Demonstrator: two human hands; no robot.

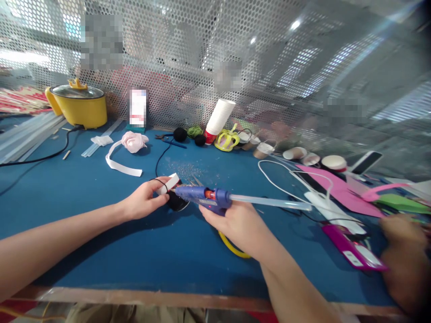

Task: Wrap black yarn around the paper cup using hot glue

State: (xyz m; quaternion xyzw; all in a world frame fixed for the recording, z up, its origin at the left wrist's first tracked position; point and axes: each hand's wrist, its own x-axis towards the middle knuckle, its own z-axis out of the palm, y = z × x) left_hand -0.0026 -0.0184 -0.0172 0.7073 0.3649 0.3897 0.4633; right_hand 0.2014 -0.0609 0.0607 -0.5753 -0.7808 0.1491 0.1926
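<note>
My left hand (pixel 148 197) is closed around a small paper cup (pixel 178 202) partly wrapped in black yarn, with a white rim or strip showing on top. From the cup a black strand runs back toward a black yarn ball (pixel 180 134). In my right hand (pixel 240 222) is a blue hot glue gun (pixel 198 196), a long clear glue stick jutting out of its rear. The nozzle points left and is at the cup, close to my left fingers; whether it touches is unclear. Under my right wrist lies a yellow loop-shaped handle (pixel 232 246), mostly hidden.
At the right edge, another person's blurred hand (pixel 404 237) is near a magenta power strip (pixel 353 251) and white cables. Along the back stand a yellow pot (pixel 84 107), a phone (pixel 138 107), stacked paper cups (pixel 218 119) and a pale ribbon roll (pixel 134 142). Pink sheets (pixel 336 188) lie right.
</note>
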